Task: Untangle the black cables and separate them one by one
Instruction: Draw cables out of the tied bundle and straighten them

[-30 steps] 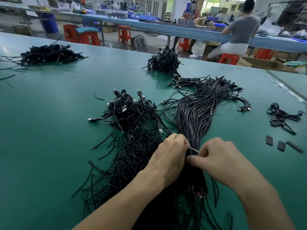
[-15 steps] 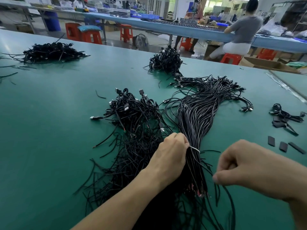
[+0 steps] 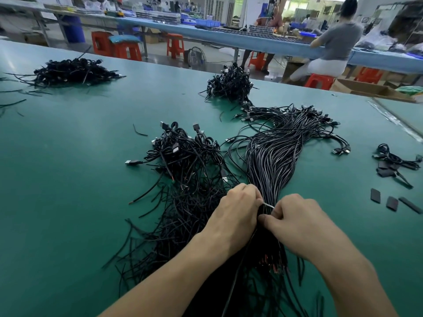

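Observation:
A thick bundle of black cables (image 3: 272,161) lies lengthwise on the green table (image 3: 68,179), its plug ends fanned out at the far end. A thin white tie (image 3: 268,205) binds it near me. My left hand (image 3: 235,216) grips the bundle at the tie from the left side. My right hand (image 3: 295,220) pinches cable strands just beside the tie. A loose tangle of black cables (image 3: 190,170) spreads to the left of the bundle, reaching under my left forearm.
More black cable heaps lie at the far left (image 3: 73,72) and far middle (image 3: 231,84). A small cable coil (image 3: 393,160) and flat black pieces (image 3: 392,203) sit at the right. A seated person (image 3: 329,51) works at the blue bench behind.
My right hand, which had pulled away to the right with a strand, has come back to the bundle at the tie. My left hand has kept its grip.

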`<state>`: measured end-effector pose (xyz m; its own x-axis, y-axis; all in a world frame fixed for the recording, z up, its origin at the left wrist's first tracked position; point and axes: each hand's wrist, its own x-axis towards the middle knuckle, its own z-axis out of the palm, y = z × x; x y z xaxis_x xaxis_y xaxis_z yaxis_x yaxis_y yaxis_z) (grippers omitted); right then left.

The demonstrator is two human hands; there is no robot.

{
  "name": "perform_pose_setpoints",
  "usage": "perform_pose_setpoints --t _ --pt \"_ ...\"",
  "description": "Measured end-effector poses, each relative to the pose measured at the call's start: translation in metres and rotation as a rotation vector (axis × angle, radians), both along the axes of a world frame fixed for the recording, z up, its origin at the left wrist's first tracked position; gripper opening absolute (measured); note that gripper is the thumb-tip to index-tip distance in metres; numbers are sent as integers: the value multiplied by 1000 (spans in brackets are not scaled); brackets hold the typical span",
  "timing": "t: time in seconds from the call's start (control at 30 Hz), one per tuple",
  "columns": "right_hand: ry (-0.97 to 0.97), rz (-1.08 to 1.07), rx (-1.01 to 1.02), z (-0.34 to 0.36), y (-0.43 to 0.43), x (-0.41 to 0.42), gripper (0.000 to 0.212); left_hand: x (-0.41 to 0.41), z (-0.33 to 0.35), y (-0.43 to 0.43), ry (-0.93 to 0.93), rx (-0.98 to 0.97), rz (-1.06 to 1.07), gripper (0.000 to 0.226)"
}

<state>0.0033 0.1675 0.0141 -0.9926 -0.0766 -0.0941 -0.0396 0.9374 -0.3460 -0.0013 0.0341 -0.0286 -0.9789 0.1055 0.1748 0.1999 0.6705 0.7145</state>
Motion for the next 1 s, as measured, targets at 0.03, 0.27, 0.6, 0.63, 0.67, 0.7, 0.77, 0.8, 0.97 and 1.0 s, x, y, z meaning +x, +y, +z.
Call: perform_pose_setpoints --t 0.03,0.27,0.6,0.63,0.67,0.7,0.77,0.8,0.97,1.0 --pt "26 -11 -10 0 -1 1 29 0 0 0 -9 6 5 12" --pt "32 -88 13 3 -12 6 26 -4 1 -1 -43 97 36 14" --pt "-161 174 53 46 15 16 20 -3 -2 -2 -33 62 8 16" --pt "-144 170 71 52 22 17 18 -3 -2 -3 -31 64 2 17" --pt "-141 159 85 56 29 17 16 -3 -2 -3 -30 66 -3 17" --pt "-163 150 98 57 35 17 14 -3 -2 -3 -28 66 -5 17" --pt "-250 124 119 54 43 16 14 -3 -3 -2 -24 66 1 17" --pt "-258 97 120 50 44 14 16 -3 -3 -2 -22 67 7 17" --pt "-35 -9 79 25 18 3 49 -4 -3 -1 -34 75 19 14" --pt "-36 0 63 19 11 2 46 -5 -3 -1 -31 69 18 14"
